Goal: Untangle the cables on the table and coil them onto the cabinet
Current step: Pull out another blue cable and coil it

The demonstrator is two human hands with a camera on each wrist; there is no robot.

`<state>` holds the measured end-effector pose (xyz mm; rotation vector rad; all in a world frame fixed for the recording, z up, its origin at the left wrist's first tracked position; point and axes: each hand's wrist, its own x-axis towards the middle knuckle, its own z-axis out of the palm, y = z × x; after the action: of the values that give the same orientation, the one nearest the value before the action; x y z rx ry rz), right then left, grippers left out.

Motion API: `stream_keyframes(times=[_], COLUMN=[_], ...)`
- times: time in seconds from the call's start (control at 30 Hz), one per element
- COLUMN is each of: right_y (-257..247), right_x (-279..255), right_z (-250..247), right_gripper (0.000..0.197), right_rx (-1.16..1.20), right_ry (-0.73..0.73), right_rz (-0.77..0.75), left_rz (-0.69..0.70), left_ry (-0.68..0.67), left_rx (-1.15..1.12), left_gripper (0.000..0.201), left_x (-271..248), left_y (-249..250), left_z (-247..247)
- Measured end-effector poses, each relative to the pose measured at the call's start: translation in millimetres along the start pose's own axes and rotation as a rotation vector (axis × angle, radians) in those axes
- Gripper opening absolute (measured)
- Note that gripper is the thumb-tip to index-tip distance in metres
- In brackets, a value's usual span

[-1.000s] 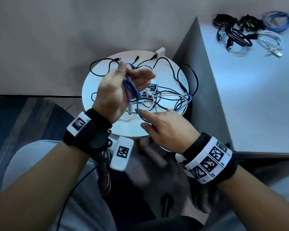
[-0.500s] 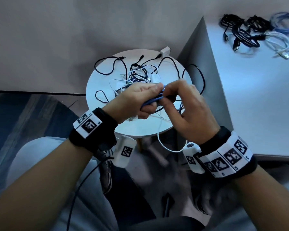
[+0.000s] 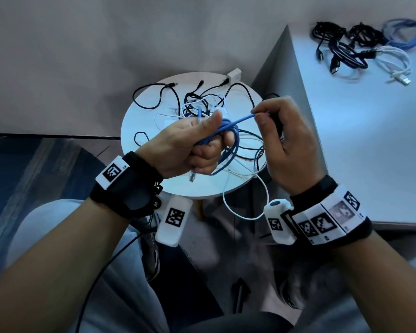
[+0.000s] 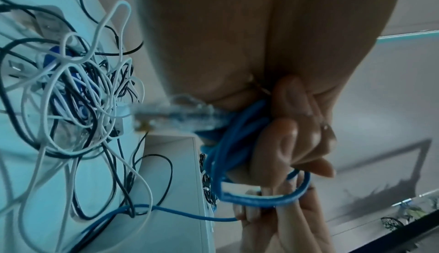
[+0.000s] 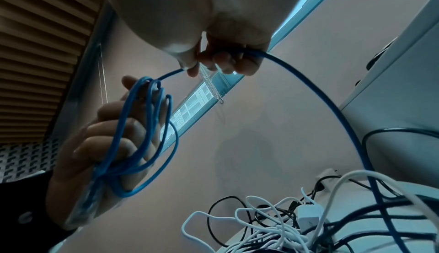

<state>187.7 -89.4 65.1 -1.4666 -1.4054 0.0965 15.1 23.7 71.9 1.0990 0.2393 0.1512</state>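
Head view looks down; wrist views look up, sharing the blue cable (image 3: 228, 131).

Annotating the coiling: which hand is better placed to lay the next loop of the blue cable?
Right, probably. The right hand pinches the free run of the blue cable, which trails to the tangle. The left hand already grips the finished loops.

A second ago the left hand (image 3: 190, 146) was raised with the blue cable (image 3: 228, 134) draped over its fingers while the right hand (image 3: 289, 145) pointed low beside it. Half a second ago the hands met, pinching the cable together. Now they have drawn apart: the left grips several gathered loops, and the right pinches a taut strand off toward the tabletop's right edge.
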Motion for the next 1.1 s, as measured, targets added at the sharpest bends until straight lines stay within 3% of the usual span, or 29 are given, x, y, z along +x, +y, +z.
stream_keyframes(times=[0.13, 0.23, 0.33, 0.43, 0.5, 0.63, 0.73, 0.8, 0.9, 1.03, 1.1], right_y=[0.3, -4.9, -13.8, -19.3, -20.9, -25.5, -33.1, -37.3, -33.5, -29.0, -30.3], right_x=[-0.2, -3.7, -7.3, -7.7, -4.4, 5.0, 6.8, 5.7, -0.6, -7.3, -5.2], right_z=[3.3, 9.3, 10.0, 5.2, 2.3, -7.6, -13.4, -10.1, 3.1, 14.4, 11.3], right_gripper=[0.016, 0.027, 0.055, 0.083, 0.075, 0.026, 0.018, 0.029, 0.061, 0.088, 0.081], right_rx=[0.016, 0.135, 0.229, 0.048, -0.066, -0.003, 0.001, 0.016, 0.057, 0.307, 0.535], right_ry=[-0.011, -0.072, -0.193, -0.288, -0.229, 0.133, 0.172, 0.093, -0.059, -0.225, -0.32], right_rz=[0.011, 0.105, 0.253, 0.198, 0.1, -0.043, -0.033, 0.036, 0.209, 0.483, 0.616], left_rz=[-0.039, -0.03, -0.006, 0.017, 0.03, 0.049, 0.094, 0.13, 0.137, 0.1, 0.079], left_ry=[-0.102, -0.146, -0.166, -0.132, -0.058, 0.155, 0.299, 0.349, 0.373, 0.212, 0.085], left_rx=[-0.174, -0.329, -0.424, -0.411, -0.365, -0.223, -0.083, -0.046, -0.028, -0.199, -0.309], left_gripper=[0.033, 0.029, 0.03, 0.031, 0.035, 0.043, 0.041, 0.039, 0.044, 0.052, 0.048], left_x=[-1.1, -1.0, 0.0, -1.3, -1.8, 2.0, 6.1, 8.1, 9.7, 8.3, 5.6], left_y=[0.6, -2.3, -4.3, -2.6, -1.2, 0.3, -0.1, -1.7, -4.5, -4.9, -5.0], left_z=[5.5, 7.2, 8.3, 11.0, 14.0, 20.3, 22.5, 24.4, 28.9, 32.4, 31.7])
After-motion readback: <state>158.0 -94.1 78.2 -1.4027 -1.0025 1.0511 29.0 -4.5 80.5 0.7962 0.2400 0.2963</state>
